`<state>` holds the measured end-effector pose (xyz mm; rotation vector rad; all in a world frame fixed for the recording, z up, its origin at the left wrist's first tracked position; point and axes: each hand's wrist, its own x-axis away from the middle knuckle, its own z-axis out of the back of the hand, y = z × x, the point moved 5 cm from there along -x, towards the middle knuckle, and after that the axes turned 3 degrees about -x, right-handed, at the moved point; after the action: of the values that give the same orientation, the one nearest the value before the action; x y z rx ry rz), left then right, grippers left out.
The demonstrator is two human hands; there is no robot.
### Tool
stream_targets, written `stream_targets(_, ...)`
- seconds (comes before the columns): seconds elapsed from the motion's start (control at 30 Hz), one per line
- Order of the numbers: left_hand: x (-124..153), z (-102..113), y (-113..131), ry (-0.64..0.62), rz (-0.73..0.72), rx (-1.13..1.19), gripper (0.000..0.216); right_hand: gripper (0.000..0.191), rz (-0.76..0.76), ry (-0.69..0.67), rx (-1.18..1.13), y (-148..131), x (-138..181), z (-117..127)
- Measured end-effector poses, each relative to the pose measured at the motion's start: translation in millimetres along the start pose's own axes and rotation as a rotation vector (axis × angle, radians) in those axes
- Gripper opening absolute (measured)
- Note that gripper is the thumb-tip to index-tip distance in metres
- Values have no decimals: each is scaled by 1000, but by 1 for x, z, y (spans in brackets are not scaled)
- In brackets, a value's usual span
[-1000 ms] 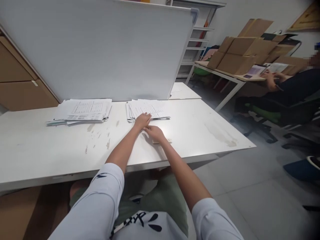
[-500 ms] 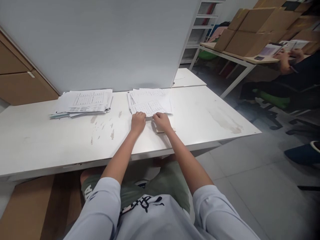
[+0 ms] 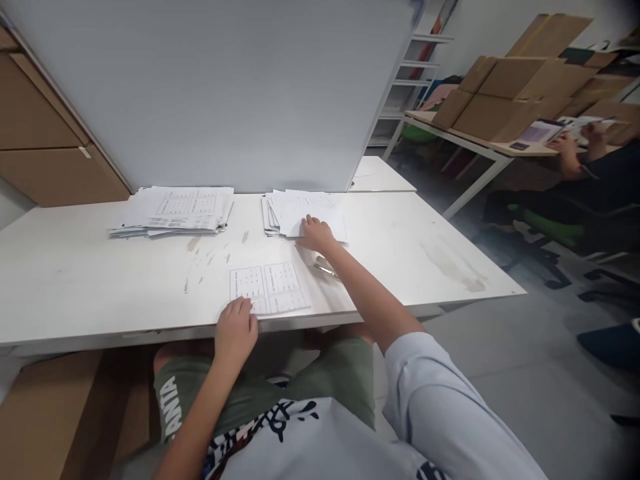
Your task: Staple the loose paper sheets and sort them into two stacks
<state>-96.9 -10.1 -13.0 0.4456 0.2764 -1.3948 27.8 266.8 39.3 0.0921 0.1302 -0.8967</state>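
A printed sheet [image 3: 283, 290] with table-like boxes lies near the front edge of the desk. My left hand [image 3: 236, 333] rests on its lower left corner, fingers lying on the paper and thumb apart. Farther back, my right hand [image 3: 317, 233] is laid on the front of the right paper stack [image 3: 295, 210], its fingers stretched out over the top page, which looks mostly blank. Beside my right forearm is a small shiny metal item [image 3: 326, 269], partly covered by the arm; its kind is unclear.
A thicker stack of printed papers [image 3: 175, 210] stands at the back left of the white desk [image 3: 125, 280]. A grey panel [image 3: 240, 93] rises behind. Cardboard boxes [image 3: 50, 167] are at the left. On the right, another person [image 3: 600, 173] sits at a table with boxes.
Both hands were together at the front of the right stack. A printed sheet has come off it toward me with my left hand; my right hand now lies on the stack.
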Motion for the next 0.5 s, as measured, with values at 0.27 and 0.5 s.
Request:
stream_targets(0.27, 34, 12, -26, 101, 2, 77, 22, 32, 28, 35, 28, 4, 2, -22)
stream_targets(0.5, 37, -10, -29, 188, -67, 91, 46, 23, 76, 107, 20, 8, 3, -13)
